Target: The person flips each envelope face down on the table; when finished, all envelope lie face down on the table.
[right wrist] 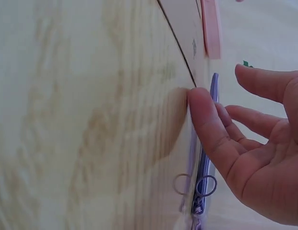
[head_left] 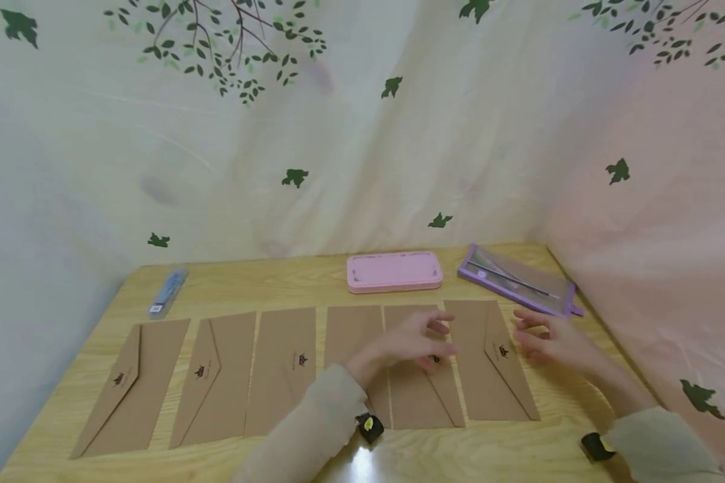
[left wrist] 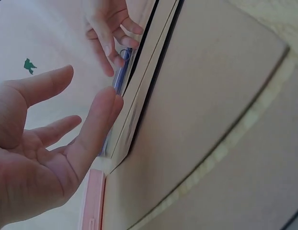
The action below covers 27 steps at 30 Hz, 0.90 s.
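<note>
Several brown kraft envelopes lie side by side in a row, most with a pointed flap and a small black crown print. My left hand is over the second envelope from the right, fingers parted and holding nothing. It partly hides that one and the envelope to its left. Beside the right edge of the rightmost envelope is my right hand, its fingers loosely spread with nothing between them. In the right wrist view, the right fingertips appear right at the envelope's corner.
A pink pencil case stands behind the envelopes. To its right lies a purple-edged clear zip pouch with a thin stick-like item inside. At the back left is a slim blue package. A leaf-and-bird patterned cloth surrounds the wooden table.
</note>
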### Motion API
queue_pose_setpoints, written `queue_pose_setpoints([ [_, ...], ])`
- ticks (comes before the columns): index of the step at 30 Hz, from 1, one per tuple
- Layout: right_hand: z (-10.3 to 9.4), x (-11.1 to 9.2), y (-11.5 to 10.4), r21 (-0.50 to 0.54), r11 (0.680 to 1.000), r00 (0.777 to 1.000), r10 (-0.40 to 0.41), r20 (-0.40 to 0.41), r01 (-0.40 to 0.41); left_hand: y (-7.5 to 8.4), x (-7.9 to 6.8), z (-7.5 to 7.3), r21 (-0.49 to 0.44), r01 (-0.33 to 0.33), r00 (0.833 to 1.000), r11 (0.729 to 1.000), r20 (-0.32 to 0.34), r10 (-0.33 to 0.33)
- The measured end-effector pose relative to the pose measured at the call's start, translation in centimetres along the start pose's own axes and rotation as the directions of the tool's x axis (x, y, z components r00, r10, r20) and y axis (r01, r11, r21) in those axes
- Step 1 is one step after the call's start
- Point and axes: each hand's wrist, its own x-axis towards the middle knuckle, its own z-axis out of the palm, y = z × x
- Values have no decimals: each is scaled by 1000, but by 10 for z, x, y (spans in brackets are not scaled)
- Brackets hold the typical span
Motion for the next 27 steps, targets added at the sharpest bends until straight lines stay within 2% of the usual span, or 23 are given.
queue_pose_setpoints([
  [5, 3, -1, 4, -20, 999, 999, 50, 16, -50, -5, 2, 7, -14, 22, 1000, 1000, 7, -22],
  [12, 2, 0, 5, -26, 997, 996, 77, 36, -77, -8, 5, 15, -103, 51, 998, 993, 45, -47],
  [20, 9, 2, 1, 18, 995, 994, 93, 64, -95, -7, -1, 22, -159, 65, 998, 985, 19, -63],
  [27, 9, 2, -1, 63, 991, 990, 110, 83, -116, -8, -2, 26, -300, 69, 998, 951, 13, -69],
])
